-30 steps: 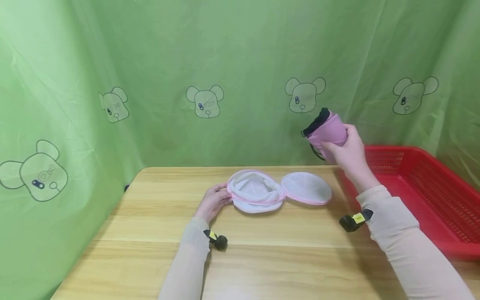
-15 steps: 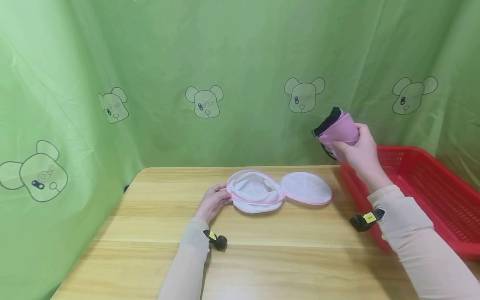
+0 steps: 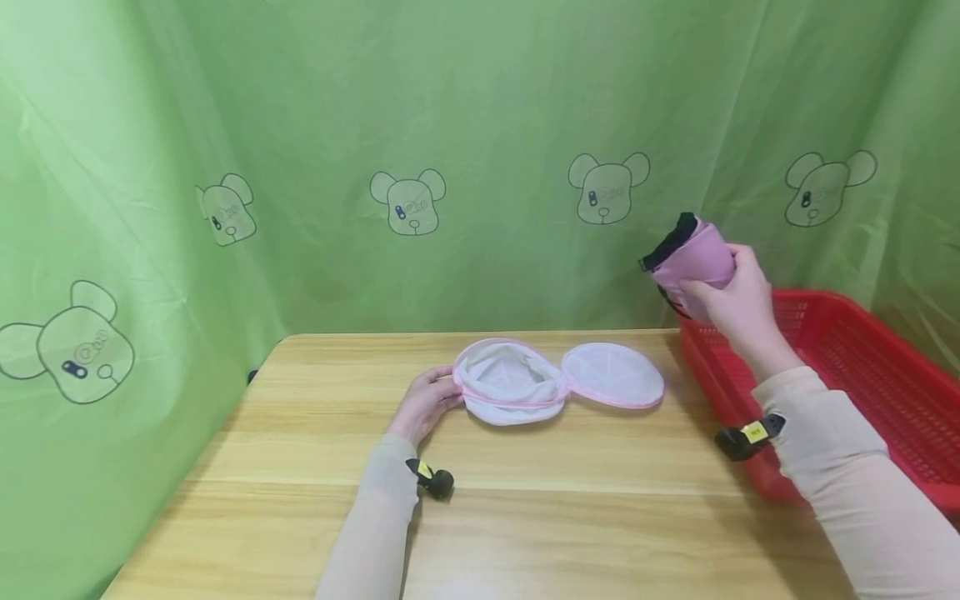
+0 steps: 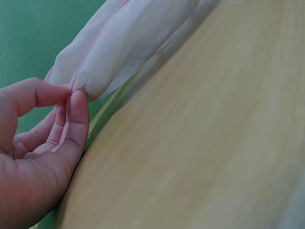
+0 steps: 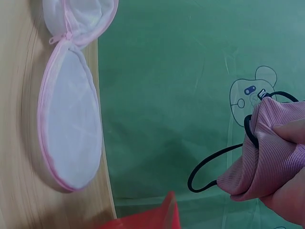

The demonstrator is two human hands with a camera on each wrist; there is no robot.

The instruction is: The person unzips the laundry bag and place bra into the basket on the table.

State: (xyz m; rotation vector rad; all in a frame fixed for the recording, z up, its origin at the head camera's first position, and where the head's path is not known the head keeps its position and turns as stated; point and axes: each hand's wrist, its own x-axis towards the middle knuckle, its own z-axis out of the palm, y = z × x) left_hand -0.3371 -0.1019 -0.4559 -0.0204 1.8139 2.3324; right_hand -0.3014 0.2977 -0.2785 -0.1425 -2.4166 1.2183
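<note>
A white mesh laundry bag (image 3: 517,408) with pink zip edging lies on the table, its round lid (image 3: 613,377) folded out to the right. My left hand (image 3: 427,404) pinches the bag's left edge at the zip between thumb and forefinger, as the left wrist view shows. Raised at the right, my right hand (image 3: 738,308) grips a folded pink ribbed bra (image 3: 697,262) with thin black straps and a dark band. In the right wrist view the bra (image 5: 274,148) hangs some straps loose, and part of it is hidden behind the fingers.
A red plastic basket (image 3: 840,304) with perforated walls stands at the table's right side, beneath my right forearm. Behind the wooden table (image 3: 322,458) hangs a green curtain (image 3: 495,108) printed with bear heads.
My right hand has moved to the right with the bra, from near the lid to over the basket's far left corner. My left hand and the laundry bag have stayed put.
</note>
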